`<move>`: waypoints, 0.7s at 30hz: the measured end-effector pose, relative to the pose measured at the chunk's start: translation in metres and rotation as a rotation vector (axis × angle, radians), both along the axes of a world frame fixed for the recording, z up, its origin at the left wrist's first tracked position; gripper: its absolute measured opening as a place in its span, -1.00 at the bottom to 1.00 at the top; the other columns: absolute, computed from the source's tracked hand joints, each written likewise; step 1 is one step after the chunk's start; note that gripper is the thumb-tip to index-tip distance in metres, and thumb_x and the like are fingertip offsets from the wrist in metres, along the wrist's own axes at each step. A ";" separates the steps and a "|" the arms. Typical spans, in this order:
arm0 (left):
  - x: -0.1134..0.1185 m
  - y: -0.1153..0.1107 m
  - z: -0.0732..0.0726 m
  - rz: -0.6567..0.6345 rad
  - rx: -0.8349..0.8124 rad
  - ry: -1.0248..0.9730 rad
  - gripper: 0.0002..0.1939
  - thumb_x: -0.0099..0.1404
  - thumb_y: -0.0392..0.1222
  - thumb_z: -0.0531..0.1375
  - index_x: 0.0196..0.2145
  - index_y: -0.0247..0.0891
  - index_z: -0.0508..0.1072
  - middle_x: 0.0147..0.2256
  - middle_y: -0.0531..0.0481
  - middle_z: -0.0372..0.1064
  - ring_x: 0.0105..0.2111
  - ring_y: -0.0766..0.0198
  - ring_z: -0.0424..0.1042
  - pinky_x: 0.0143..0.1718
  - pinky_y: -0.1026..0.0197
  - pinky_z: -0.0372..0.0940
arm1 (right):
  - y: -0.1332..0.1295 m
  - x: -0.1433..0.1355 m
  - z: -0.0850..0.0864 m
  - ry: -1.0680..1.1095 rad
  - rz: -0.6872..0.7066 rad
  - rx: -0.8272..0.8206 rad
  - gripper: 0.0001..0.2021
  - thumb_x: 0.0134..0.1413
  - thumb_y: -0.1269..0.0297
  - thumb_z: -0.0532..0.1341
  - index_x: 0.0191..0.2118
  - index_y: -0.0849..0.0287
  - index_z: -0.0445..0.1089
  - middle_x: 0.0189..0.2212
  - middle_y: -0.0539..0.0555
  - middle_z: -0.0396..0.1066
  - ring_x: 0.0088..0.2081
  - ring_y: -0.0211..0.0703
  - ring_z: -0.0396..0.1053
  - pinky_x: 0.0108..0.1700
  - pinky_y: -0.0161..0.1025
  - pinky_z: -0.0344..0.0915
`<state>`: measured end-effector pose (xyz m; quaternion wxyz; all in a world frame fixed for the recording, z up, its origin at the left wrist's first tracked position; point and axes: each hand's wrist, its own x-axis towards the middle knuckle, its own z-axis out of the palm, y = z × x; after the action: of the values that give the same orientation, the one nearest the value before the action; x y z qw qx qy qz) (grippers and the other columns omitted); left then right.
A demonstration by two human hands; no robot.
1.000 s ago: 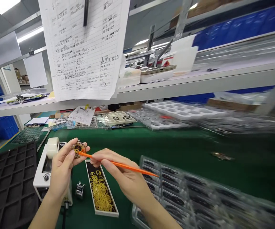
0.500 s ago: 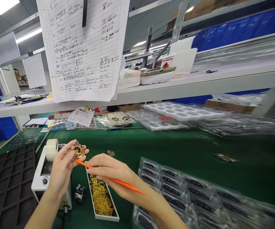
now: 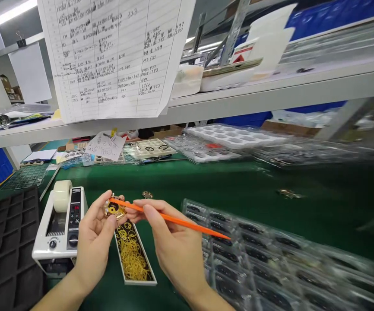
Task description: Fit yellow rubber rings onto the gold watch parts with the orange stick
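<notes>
Left hand [image 3: 93, 242] grips the gold piece [image 3: 115, 209] above the desk [image 3: 232, 183]; right hand [image 3: 178, 248] pinches the orange tool [image 3: 187, 223], tip at its rim! Sheet [image 3: 109, 65] reads "323", "1169"; tape machine [image 3: 62, 248] shows "3.6".

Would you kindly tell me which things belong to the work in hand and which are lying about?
In use:
- round gold part in left hand
- orange stick in right hand
- probably yellow rings

Apparently lying about:
- tape dispenser
- black tray
- handwritten note
</notes>
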<state>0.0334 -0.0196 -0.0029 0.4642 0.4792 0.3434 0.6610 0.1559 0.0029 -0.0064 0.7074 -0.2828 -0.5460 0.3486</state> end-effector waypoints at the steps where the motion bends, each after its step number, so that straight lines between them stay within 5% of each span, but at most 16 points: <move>1: 0.002 0.001 -0.003 0.025 0.003 0.005 -0.59 0.25 -0.10 0.28 0.06 -0.13 0.45 0.09 -0.09 0.42 0.07 0.06 0.42 0.03 0.15 0.42 | 0.001 -0.002 -0.002 0.033 -0.006 -0.008 -0.79 0.20 0.18 0.19 -0.33 0.14 0.53 -0.46 0.06 0.56 -0.44 -0.16 0.52 -0.37 -0.26 0.53; 5: 0.004 0.004 -0.010 0.071 -0.009 0.045 -0.57 0.28 -0.08 0.26 0.10 -0.11 0.42 0.05 -0.07 0.45 0.04 0.11 0.45 0.02 0.20 0.41 | 0.000 -0.001 -0.004 -0.119 -0.098 0.134 -0.82 0.24 0.36 0.14 -0.28 0.12 0.51 -0.42 0.03 0.56 -0.41 -0.21 0.52 -0.34 -0.31 0.52; 10: -0.004 0.009 -0.007 0.066 -0.026 0.135 -0.58 0.24 -0.14 0.28 0.06 -0.17 0.46 0.00 -0.09 0.49 0.00 0.11 0.48 0.03 0.20 0.40 | 0.005 0.001 -0.006 -0.569 -0.281 0.756 -0.74 0.18 0.60 0.08 -0.12 0.24 0.42 -0.31 0.20 0.54 -0.26 -0.09 0.50 -0.22 -0.17 0.52; 13: -0.012 0.013 -0.002 -0.001 -0.066 0.102 -0.59 0.22 -0.18 0.29 0.04 -0.18 0.48 -0.06 -0.09 0.54 -0.03 0.10 0.50 0.03 0.16 0.40 | 0.011 0.002 -0.006 -0.776 -0.348 0.961 -0.76 0.16 0.63 0.07 -0.10 0.40 0.39 -0.33 0.31 0.52 -0.25 0.00 0.49 -0.20 -0.09 0.51; 16: -0.019 0.018 0.004 -0.081 -0.128 0.024 -0.61 0.16 -0.20 0.33 -0.02 -0.22 0.52 -0.16 -0.10 0.58 -0.10 0.10 0.54 -0.12 0.20 0.47 | 0.013 0.009 -0.001 -0.736 -0.253 0.872 -0.76 0.17 0.61 0.06 -0.12 0.32 0.40 -0.32 0.25 0.51 -0.25 -0.06 0.48 -0.23 -0.16 0.50; 21: -0.021 0.022 0.007 -0.110 -0.175 -0.002 -0.67 0.06 -0.22 0.39 -0.17 -0.29 0.55 -0.33 -0.11 0.59 -0.32 0.15 0.60 -0.49 0.39 0.42 | 0.008 0.026 0.006 -0.392 -0.217 0.494 -0.76 0.22 0.55 0.09 -0.17 0.11 0.42 -0.31 0.06 0.48 -0.27 -0.20 0.45 -0.26 -0.25 0.43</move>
<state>0.0127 0.0027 0.0041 0.5400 0.4545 0.3726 0.6025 0.1815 0.0110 -0.0006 0.6692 -0.2211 -0.7062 0.0672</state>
